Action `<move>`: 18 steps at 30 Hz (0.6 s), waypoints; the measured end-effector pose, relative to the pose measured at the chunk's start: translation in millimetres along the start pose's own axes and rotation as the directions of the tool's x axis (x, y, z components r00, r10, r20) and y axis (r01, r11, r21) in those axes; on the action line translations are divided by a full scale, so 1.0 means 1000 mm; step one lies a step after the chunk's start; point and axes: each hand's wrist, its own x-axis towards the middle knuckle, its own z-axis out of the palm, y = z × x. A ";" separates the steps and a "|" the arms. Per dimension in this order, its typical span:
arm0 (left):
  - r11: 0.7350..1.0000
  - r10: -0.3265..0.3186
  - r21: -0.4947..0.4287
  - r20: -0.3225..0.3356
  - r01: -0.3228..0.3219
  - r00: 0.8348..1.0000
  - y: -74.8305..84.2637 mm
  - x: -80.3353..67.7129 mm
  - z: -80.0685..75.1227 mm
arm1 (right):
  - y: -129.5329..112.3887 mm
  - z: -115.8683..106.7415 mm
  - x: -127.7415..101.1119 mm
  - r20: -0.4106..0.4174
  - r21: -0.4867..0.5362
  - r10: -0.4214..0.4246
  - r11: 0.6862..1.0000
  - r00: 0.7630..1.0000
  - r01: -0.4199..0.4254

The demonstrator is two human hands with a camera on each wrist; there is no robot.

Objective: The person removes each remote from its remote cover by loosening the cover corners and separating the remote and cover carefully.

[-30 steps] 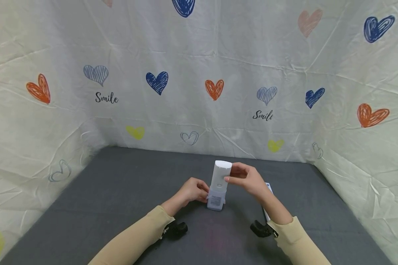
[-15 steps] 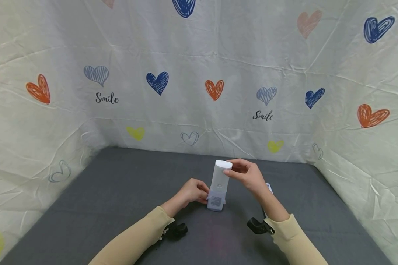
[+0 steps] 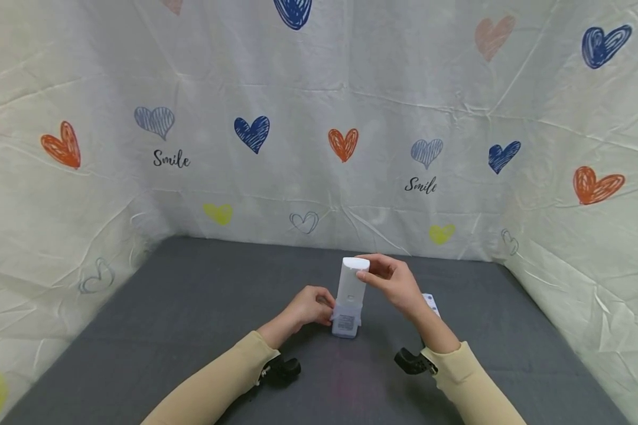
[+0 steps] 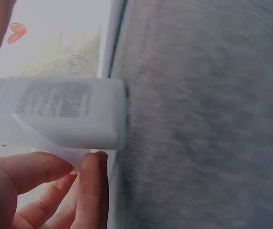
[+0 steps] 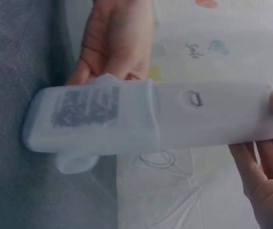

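With the left hand [image 3: 312,306] pinching the sleeve [image 3: 347,321], the right hand [image 3: 390,282] has slid up gripping the remote [image 3: 352,282] top.

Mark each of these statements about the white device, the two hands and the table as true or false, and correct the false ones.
1. The white device stands upright on the grey table. True.
2. The right hand holds the device at its bottom end. False: it grips the top end.
3. The left hand pinches the clear plastic sleeve around the device's lower part. True.
4. The printed label sits at the device's top end. False: it is on the lower part, near the table.
5. A second flat white item lies on the table behind the right hand. True.
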 end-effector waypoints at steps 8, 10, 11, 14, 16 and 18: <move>0.999 0.007 -0.036 -0.065 -0.010 0.998 0.007 0.001 -0.007 | 0.002 -0.002 0.001 -0.065 0.038 -0.054 0.998 0.996 0.056; 0.999 0.018 -0.034 -0.077 -0.020 0.997 0.008 0.001 -0.008 | 0.003 -0.003 0.001 -0.070 0.048 -0.062 0.997 0.996 0.065; 0.999 0.023 -0.028 -0.081 -0.025 0.996 0.008 0.001 -0.009 | 0.003 -0.003 0.000 -0.074 0.054 -0.065 0.996 0.995 0.069; 1.000 0.027 -0.012 -0.088 -0.029 0.996 0.008 0.001 -0.009 | 0.003 -0.002 -0.001 -0.091 0.064 -0.077 0.995 0.993 0.083; 1.000 0.028 0.005 -0.091 -0.027 0.995 0.009 0.001 -0.010 | 0.003 -0.001 -0.002 -0.108 0.072 -0.085 0.993 0.991 0.093; 0.999 0.029 0.025 -0.090 -0.027 0.996 0.010 0.001 -0.011 | 0.002 -0.001 -0.003 -0.128 0.085 -0.093 0.991 0.987 0.104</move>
